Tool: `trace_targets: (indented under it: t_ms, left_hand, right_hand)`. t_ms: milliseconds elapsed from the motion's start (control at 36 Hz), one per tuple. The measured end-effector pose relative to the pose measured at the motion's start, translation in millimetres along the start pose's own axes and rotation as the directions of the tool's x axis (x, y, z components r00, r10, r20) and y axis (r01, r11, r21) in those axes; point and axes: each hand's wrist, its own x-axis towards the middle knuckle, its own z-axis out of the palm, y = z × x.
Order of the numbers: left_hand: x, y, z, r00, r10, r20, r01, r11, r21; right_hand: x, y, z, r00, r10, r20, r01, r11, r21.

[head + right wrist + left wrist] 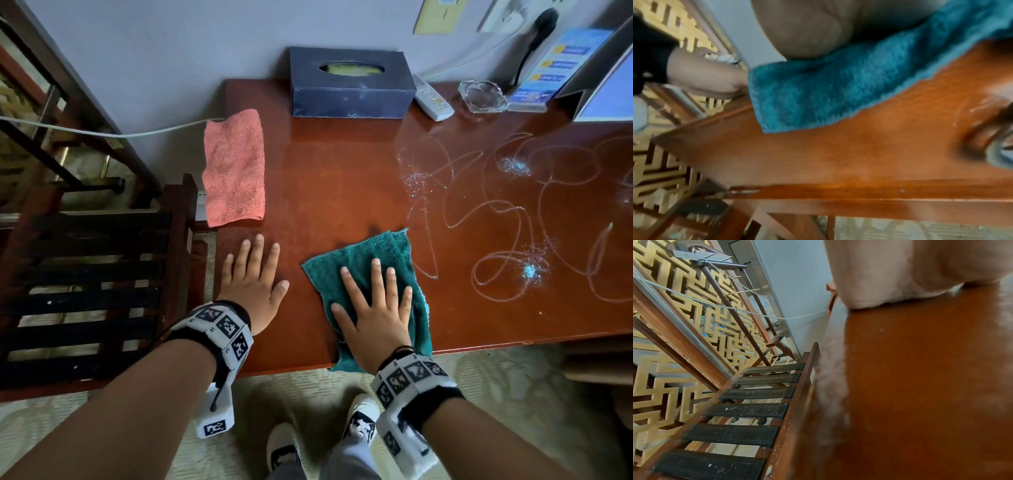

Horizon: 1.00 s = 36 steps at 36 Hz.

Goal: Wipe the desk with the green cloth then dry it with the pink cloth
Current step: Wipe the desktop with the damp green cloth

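The green cloth (363, 253) lies rumpled near the front edge of the reddish wooden desk (329, 178), one corner hanging over the edge. My right hand (373, 308) presses flat on it with fingers spread; the right wrist view shows the palm (807, 29) on the cloth (818, 91). Flat on bare wood left of the cloth rests my left hand (255, 277), fingers straight and holding nothing. The pink cloth (234, 168) lies folded at the desk's left edge, beyond the left hand. Wet streaks and droplets (513, 212) cover the desk's right half.
At the back against the wall stand a dark tissue box (351, 84), a white remote (431, 99), a glass ashtray (483, 96) and a blue card stand (548, 68). A slatted wooden rack (89, 281) stands left of the desk. A white cable (102, 132) runs past the pink cloth.
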Motion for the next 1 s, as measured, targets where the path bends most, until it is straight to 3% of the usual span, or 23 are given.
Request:
trace_targets:
  t_ms: [139, 417, 555, 667, 861, 1000]
  left_hand:
    - [0.4, -0.4, -0.5, 1.000, 0.006, 0.008, -0.006, 1.000, -0.019]
    - [-1.1, 14.1, -27.0, 0.994, -0.061, 0.086, 0.053, 0.994, 0.092]
    - [3.1, 36.9, -47.7, 0.995, -0.009, -0.104, 0.022, 0.991, 0.132]
    - [14.8, 58.9, -60.3, 0.981, 0.083, -0.178, -0.072, 0.995, 0.070]
    - [41.1, 77.4, -61.8, 0.994, 0.081, -0.071, -0.084, 0.996, -0.035]
    - [57.1, 70.8, -58.0, 0.995, 0.074, -0.070, -0.073, 0.997, 0.019]
  right_hand:
    - [-0.8, 7.3, -0.7, 0.998, -0.054, -0.039, 0.053, 0.998, -0.024]
    - [2.1, 45.6, -15.2, 0.978, -0.209, 0.028, 0.211, 0.969, -0.130]
    - [6.6, 57.9, -20.4, 0.964, -0.263, 0.047, 0.266, 0.956, -0.123]
    - [14.0, 69.5, -26.8, 0.948, -0.306, 0.092, 0.318, 0.933, -0.168]
    - [24.7, 85.9, -34.1, 0.927, -0.354, 0.123, 0.371, 0.913, -0.169]
    - [17.6, 78.3, -41.0, 0.940, -0.323, 0.107, 0.335, 0.935, -0.119]
